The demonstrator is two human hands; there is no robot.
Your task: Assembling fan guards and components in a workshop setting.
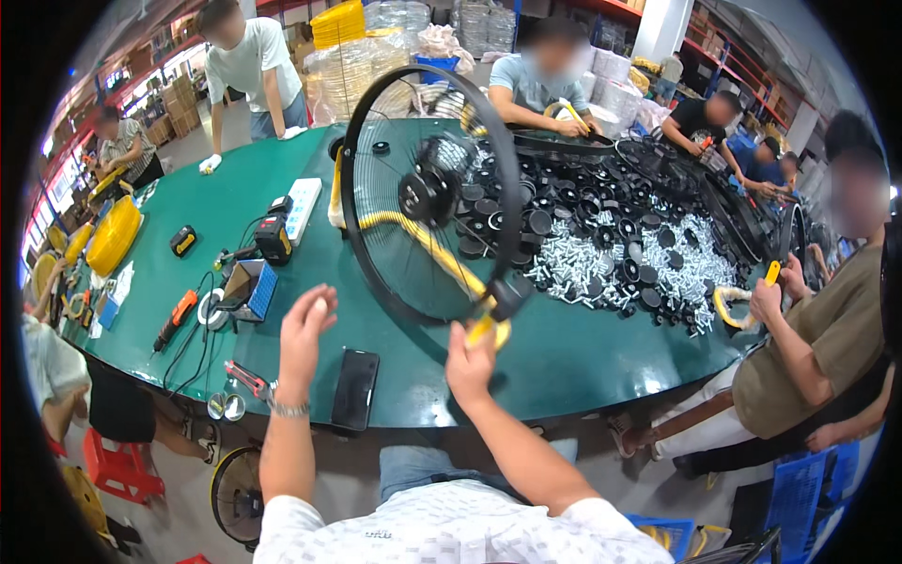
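Note:
A large black spoked wheel (515, 179) with a dark hub (427, 197) stands tilted over the green table (413, 362) in front of me. Low on its right side is a black block with a yellow handle (481, 329), and my right hand (470, 357) is closed around that handle. A yellow band (409, 226) runs behind the spokes. My left hand (305, 324) is raised left of the wheel, touching nothing, its fingers loosely bent and apart. Below it, near the table edge, lie a black phone (355, 390) and a red utility knife (246, 379).
A pile of black round parts (554, 188) and silver screws (583, 268) covers the right half. On the left are a power strip (303, 209), a cordless drill (272, 240), an orange screwdriver (176, 320) and a blue box (252, 289). Other people stand around the table.

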